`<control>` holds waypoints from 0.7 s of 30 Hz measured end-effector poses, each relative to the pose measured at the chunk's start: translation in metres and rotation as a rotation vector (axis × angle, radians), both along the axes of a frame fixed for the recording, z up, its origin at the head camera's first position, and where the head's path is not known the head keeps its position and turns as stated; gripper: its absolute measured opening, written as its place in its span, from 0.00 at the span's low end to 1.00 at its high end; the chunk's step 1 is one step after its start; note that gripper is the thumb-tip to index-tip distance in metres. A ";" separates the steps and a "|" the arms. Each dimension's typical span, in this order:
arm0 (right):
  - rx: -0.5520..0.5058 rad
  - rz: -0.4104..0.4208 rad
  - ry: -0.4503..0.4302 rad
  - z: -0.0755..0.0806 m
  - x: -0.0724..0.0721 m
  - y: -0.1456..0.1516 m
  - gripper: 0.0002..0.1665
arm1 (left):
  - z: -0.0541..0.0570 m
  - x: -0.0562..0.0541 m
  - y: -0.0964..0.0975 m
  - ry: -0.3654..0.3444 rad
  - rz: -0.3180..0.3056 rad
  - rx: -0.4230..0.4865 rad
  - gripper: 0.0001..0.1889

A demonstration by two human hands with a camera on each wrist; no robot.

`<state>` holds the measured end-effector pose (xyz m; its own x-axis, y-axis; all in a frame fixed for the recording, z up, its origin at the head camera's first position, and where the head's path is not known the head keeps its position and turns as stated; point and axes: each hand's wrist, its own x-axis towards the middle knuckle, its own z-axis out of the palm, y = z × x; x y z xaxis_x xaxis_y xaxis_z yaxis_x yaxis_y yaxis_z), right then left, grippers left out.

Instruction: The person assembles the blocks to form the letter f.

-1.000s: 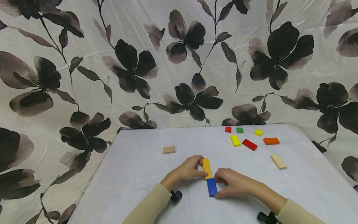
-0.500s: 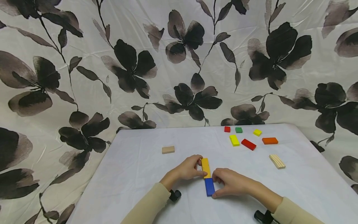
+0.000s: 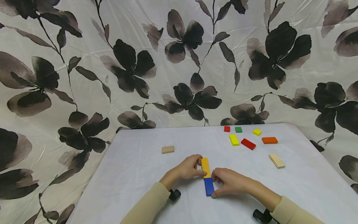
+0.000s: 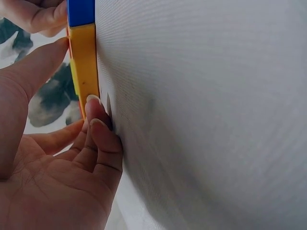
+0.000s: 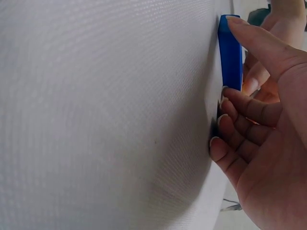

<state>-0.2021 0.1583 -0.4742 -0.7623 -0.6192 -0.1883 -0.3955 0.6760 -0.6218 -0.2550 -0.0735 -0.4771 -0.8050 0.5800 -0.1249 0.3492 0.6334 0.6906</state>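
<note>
A yellow-orange block and a blue block lie end to end on the white tabletop, the blue one nearer the person. My left hand holds the yellow-orange block from its left side, thumb at the near end and fingers at the far end. From the right, my right hand grips the blue block, its thumb at the near corner and its forefinger by the joint. In the left wrist view the ends of the yellow-orange block and the blue block meet. The right wrist view shows the thumb on the blue block.
A plain wooden block lies left of the hands. Toward the back right are red, orange, yellow and green blocks. A ridged wooden piece lies at right. Floral cloth hangs behind the table.
The right hand has slid the blue block slightly left, so it lines up more closely with the yellow-orange block. The left hand has kept its hold, and the other blocks stay put.
</note>
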 end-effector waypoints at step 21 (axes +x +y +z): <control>0.005 0.018 0.016 -0.001 -0.001 -0.001 0.28 | -0.006 -0.003 -0.001 0.018 -0.012 0.006 0.33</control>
